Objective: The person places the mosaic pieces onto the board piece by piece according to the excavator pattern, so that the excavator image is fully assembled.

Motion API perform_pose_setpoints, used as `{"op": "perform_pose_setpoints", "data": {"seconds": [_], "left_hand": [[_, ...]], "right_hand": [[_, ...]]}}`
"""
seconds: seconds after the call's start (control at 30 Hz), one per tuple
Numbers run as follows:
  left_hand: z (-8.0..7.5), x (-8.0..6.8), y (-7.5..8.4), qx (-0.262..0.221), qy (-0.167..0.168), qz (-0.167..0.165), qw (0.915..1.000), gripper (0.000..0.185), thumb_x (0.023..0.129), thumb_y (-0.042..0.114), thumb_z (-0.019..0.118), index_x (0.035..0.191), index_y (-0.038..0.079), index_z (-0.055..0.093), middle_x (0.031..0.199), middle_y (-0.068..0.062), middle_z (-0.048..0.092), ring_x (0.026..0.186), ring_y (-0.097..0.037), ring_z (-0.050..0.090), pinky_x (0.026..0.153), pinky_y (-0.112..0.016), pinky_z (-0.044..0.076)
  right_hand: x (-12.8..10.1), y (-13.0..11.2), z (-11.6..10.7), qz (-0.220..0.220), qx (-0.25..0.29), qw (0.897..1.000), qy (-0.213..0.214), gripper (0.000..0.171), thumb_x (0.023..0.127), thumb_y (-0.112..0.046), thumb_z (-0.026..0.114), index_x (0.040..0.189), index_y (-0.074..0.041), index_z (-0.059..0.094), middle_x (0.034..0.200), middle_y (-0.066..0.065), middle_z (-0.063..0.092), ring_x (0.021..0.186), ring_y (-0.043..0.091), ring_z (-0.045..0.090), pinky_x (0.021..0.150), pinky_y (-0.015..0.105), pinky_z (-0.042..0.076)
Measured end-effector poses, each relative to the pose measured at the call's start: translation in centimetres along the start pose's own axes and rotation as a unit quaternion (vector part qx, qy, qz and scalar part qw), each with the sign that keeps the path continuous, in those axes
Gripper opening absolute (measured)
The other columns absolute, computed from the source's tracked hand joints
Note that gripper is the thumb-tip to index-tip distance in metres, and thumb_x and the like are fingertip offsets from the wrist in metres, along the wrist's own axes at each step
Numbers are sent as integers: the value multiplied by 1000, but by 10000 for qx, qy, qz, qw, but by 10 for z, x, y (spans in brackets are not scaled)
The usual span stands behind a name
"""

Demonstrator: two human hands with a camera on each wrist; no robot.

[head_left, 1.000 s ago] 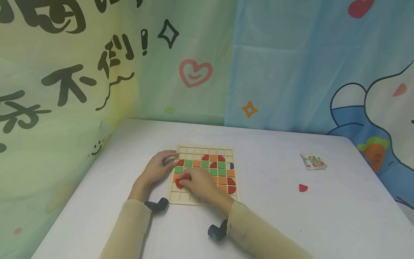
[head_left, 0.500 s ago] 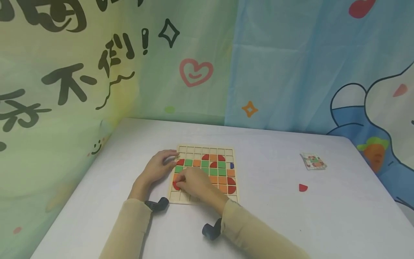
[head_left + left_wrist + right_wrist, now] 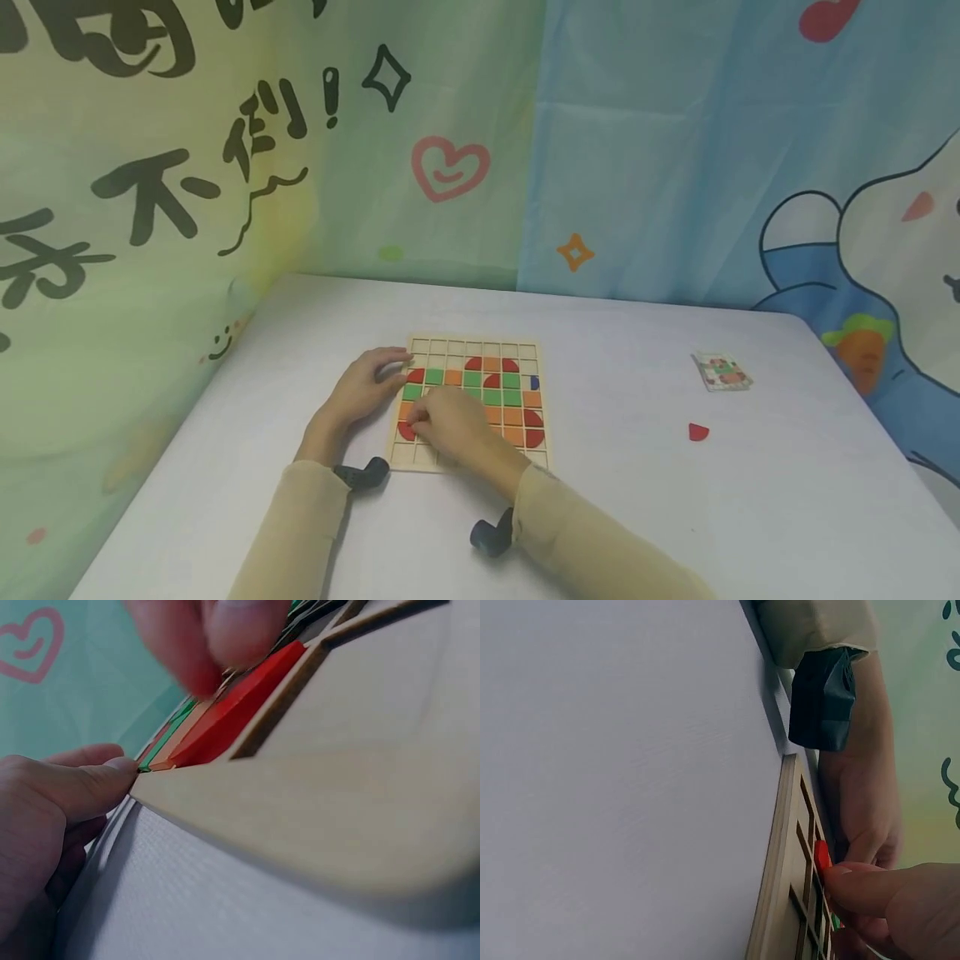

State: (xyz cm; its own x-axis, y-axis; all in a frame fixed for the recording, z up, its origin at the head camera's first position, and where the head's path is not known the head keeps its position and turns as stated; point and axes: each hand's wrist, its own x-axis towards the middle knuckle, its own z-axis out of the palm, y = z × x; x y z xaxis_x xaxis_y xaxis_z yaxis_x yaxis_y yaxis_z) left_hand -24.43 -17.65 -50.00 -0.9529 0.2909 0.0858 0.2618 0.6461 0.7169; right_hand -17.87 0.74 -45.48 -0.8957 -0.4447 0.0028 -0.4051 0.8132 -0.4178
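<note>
A pale wooden grid board [image 3: 431, 457] lies on the table, its cells partly filled with green, orange and red pieces. Over the board's lower left, my right hand [image 3: 457, 423] pinches a red quarter-circle piece [image 3: 405, 432] between thumb and fingertips. In the left wrist view that red piece [image 3: 244, 705] sits in a cell near the board's corner, the right fingertips right at it. My left hand [image 3: 363, 387] rests along the board's left edge, thumb and forefinger touching it with relaxed fingers. The right hand and forearm hide part of the board's middle and near side.
To the right of the board, a loose red quarter-circle piece [image 3: 698, 432] lies on the white table [image 3: 607, 508]. Behind it is a small stack of printed cards [image 3: 722, 372]. A printed cloth [image 3: 630, 167] hangs behind the table. Each wrist wears a dark camera.
My right hand has moved slightly left with the red quarter-circle piece, bringing it down into the corner-side cell, and then stays there. The left hand holds its place at the board's edge.
</note>
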Motion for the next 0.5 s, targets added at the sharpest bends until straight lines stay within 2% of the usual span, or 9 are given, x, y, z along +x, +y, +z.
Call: {"op": "perform_pose_setpoints", "data": {"seconds": [0.1, 0.23, 0.4, 0.5], "left_hand": [[3, 1, 2, -11, -12, -47, 10000, 38, 89, 23, 64, 126, 18, 60, 142, -6, 51, 138, -31, 37, 116, -53, 25], [6, 2, 6, 14, -11, -177, 9998, 39, 89, 26, 65, 127, 20, 60, 142, -4, 50, 139, -29, 36, 117, -52, 25], [3, 0, 7, 82, -10, -217, 9997, 39, 90, 26, 64, 128, 19, 59, 143, -5, 49, 139, -30, 36, 117, -51, 25], [0, -1, 6, 38, -25, -170, 9998, 39, 90, 25, 64, 128, 17, 59, 142, -7, 50, 138, -32, 37, 116, -52, 26]], "right_hand": [[-13, 15, -7, 256, 273, 9992, 129, 13, 89, -26, 65, 97, -23, 75, 96, -10, 71, 91, 8, 64, 76, 24, 54], [-35, 50, -33, 827, 362, 9946, 503, 14, 89, -25, 65, 100, -23, 74, 101, -7, 70, 88, 11, 63, 77, 30, 55], [-72, 122, -70, 1642, 97, 9823, 896, 17, 87, -21, 67, 102, -16, 73, 97, 1, 69, 81, 16, 60, 71, 32, 52], [-103, 172, -87, 1823, -80, 9768, 1121, 19, 88, -18, 65, 105, -10, 71, 96, 10, 68, 80, 20, 59, 67, 34, 50]]}}
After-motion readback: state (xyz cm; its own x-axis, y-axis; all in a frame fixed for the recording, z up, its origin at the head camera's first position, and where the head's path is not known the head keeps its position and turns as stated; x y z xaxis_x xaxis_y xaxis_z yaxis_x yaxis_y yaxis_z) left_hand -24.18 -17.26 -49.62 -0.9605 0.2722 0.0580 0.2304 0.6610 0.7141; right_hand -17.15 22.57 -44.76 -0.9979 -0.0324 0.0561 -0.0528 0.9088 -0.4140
